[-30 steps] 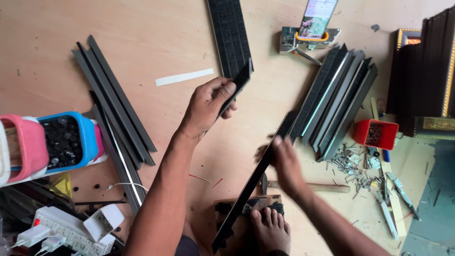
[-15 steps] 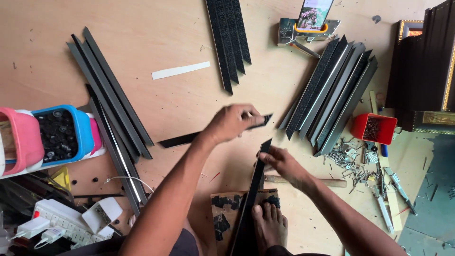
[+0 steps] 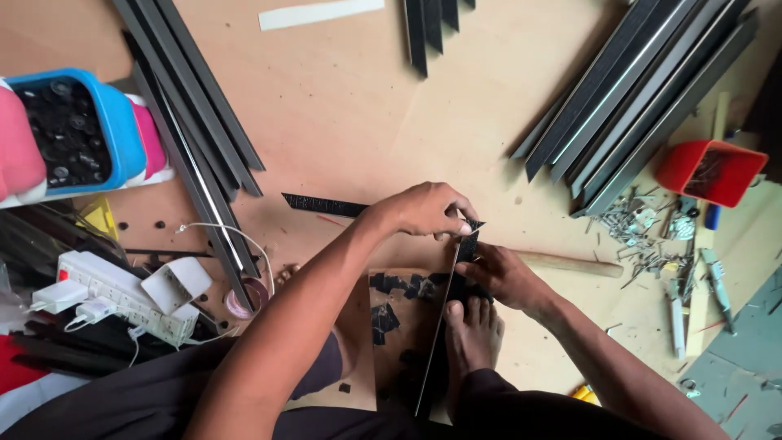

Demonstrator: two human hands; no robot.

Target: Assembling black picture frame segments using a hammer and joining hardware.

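Both hands are meeting at a corner joint of two long black frame strips [image 3: 453, 269]. The left hand [image 3: 423, 210], reaching in palm down, is pinching the flat strip's end; the right hand [image 3: 505, 277] is clasping the upright strip, beside a bare foot [image 3: 472, 334].

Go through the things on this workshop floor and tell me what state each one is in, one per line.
Left hand: closed on the flat black strip.
Right hand: gripping the upright black strip.
Flat black strip: lying on the floor, one end held.
Upright black strip: standing on edge beside the foot.
Red box: open, metal bits inside.
Blue tub: open, full of dark pieces.
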